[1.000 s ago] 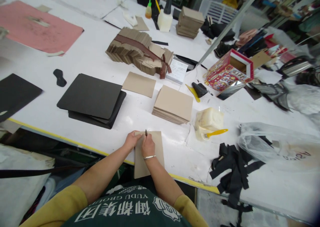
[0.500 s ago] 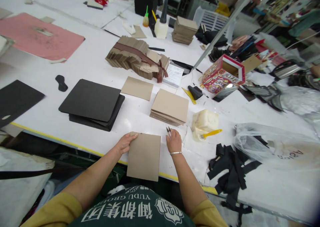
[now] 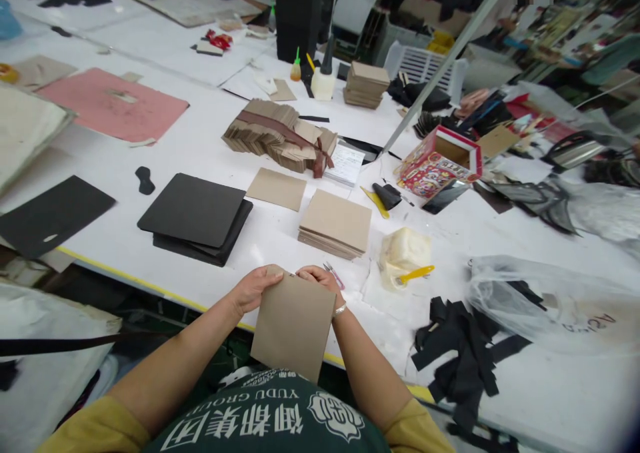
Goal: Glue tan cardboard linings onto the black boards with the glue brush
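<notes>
My left hand (image 3: 256, 286) grips a grey-brown cardboard panel (image 3: 295, 326) at its upper left corner, thumb on the near face. The panel is tilted over the table's front edge, close to my apron. At its upper right edge, my right hand (image 3: 320, 281) has its fingers curled in on the panel; the fingertips are partly hidden. Small thread snips with a pink handle (image 3: 335, 276) lie on the white table just beyond my right hand. A stack of similar cardboard panels (image 3: 335, 221) stands behind them.
To the left sits a stack of black panels (image 3: 195, 210). A glue tub (image 3: 405, 250) with a yellow-handled brush (image 3: 417, 275) stands right, near black strips (image 3: 455, 353) and a plastic bag (image 3: 550, 300). Farther back are tied cardboard pieces (image 3: 280, 133) and a red box (image 3: 440, 163).
My right hand has left the snips on the table and moved left onto the cardboard panel. The panel has turned slightly in my left hand. The camera view has shifted.
</notes>
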The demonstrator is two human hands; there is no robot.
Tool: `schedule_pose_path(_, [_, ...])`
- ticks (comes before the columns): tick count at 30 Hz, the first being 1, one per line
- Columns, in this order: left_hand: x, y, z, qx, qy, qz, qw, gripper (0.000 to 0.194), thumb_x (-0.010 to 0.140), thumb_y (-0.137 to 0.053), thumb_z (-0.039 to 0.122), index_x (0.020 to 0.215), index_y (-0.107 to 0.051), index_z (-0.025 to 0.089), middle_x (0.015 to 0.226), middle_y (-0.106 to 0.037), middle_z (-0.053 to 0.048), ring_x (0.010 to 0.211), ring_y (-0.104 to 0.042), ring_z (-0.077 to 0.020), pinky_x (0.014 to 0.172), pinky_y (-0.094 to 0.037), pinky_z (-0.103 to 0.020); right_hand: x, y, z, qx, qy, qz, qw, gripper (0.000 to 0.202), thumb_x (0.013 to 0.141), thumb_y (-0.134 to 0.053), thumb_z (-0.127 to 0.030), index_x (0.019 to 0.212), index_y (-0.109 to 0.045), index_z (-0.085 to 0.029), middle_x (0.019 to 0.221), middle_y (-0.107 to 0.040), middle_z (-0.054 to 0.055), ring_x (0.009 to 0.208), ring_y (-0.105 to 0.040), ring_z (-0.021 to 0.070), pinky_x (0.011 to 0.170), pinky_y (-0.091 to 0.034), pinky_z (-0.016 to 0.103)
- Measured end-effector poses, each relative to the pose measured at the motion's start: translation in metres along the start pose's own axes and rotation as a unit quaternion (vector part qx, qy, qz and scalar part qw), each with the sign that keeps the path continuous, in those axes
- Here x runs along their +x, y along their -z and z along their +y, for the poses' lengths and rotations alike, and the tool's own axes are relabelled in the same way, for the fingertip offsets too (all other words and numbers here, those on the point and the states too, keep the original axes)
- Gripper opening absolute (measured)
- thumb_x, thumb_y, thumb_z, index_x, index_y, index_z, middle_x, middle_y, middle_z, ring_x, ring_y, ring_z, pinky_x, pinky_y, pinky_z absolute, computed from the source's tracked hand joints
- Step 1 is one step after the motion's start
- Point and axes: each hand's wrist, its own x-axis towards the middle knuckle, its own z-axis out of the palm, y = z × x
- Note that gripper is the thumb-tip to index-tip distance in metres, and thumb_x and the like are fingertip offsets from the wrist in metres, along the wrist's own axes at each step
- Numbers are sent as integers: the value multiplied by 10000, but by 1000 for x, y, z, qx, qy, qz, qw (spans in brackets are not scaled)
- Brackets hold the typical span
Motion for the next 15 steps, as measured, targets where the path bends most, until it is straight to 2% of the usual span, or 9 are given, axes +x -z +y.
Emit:
schedule_pose_path(3, [-4,-9,4,12,0,-6,1000,250,671,-697,297,771,-554,119,679,-601,-17,596,-544,-110,577,-401,-219,-3,1,-8,-38,24,-22,999,273,722,-563,-454,735,-612,-186,712,-599,-3,654,-527,122,604,-404,237])
schedule_pose_path(6, [-7,-16,7,34,-11,-8,999,264,670,-696,305,787,-546,122,673,-582,-7,590,-528,-102,570,-387,-214,-9,3,-20,-69,10,-53,996,294,762,-515,-463,721,-579,-180,621,-538,-28,563,-472,95,537,-368,213])
schedule_pose_path(8, [-9,-19,9,50,-16,-11,999,274,668,-696,310,801,-549,121,679,-576,-6,592,-521,-100,572,-381,-213,-13,6,-32,-112,27,-74,991,294,792,-478,-450,711,-559,-179,595,-509,-35,541,-447,88,529,-355,208])
schedule_pose_path(12, [-12,-27,17,69,-13,-32,997,274,672,-692,307,811,-551,118,687,-570,-10,603,-516,-100,579,-373,-212,-21,11,-58,-253,177,-63,949,231,820,-466,-348,685,-548,-179,668,-532,-8,650,-475,104,638,-365,226])
schedule_pose_path(15, [-13,-33,22,78,-5,-44,996,276,674,-689,310,807,-551,111,682,-569,-17,603,-515,-104,578,-372,-215,-24,13,-66,-301,241,-46,922,207,831,-459,-296,681,-542,-179,679,-524,2,674,-475,109,658,-361,229])
